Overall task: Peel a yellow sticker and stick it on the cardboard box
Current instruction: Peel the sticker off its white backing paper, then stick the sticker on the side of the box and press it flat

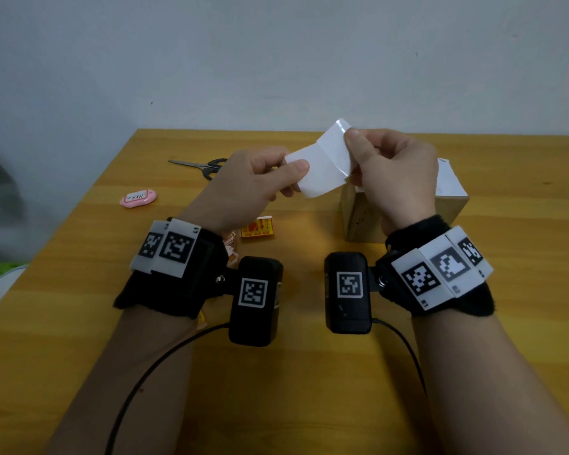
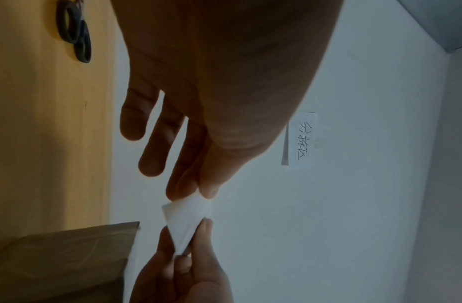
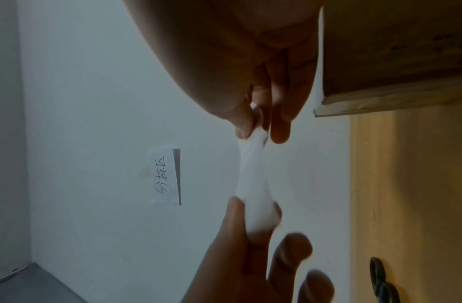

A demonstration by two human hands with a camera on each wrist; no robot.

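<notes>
Both hands hold a small white sheet (image 1: 319,169) up over the table, and only its white side shows. My left hand (image 1: 289,172) pinches its left end between thumb and fingers. My right hand (image 1: 353,149) pinches a glossy layer at its right end, which bends up and away from the matte part. The wrist views show the same sheet (image 2: 188,221) (image 3: 253,180) stretched between the two pinches. The cardboard box (image 1: 355,218) stands on the table just below and behind my right hand, with a white label on top.
Loose yellow-and-red stickers (image 1: 258,228) lie on the wooden table (image 1: 309,372) near my left wrist. Black-handled scissors (image 1: 204,165) and a pink tag (image 1: 138,198) lie at the back left. A handwritten paper note (image 2: 299,141) hangs on the wall.
</notes>
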